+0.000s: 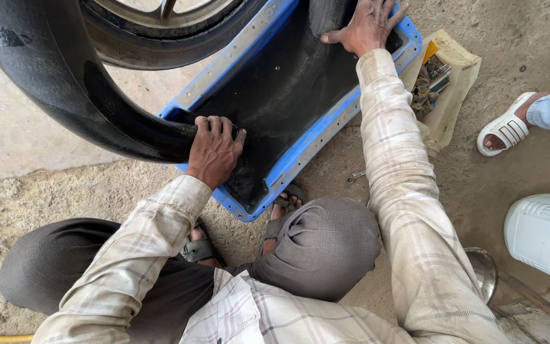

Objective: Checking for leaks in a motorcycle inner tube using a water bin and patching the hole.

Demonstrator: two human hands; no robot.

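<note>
Near: squatting knees, sandalled feet (284, 213) braced at blue trough (316, 137) edge. Middle: left hand (214, 151), grip closed around black inner tube (65, 95), pressing it into dark water. Far: right hand (367, 25), fingers spread flat, steadies tube's other end; tool tray (444, 83) right

Noted beside me on the dirt: a tray of small tools (444, 79), a wrench (354, 176), another person's white sandal (506, 127), a metal bowl (484, 271).

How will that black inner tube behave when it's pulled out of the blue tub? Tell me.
The black inner tube probably flexes rather than staying stiff: it curves in a loop between the left hand and right hand. Its glossy surface looks wet, so likely slippery. Inflated, it seems light for its bulk.
</note>
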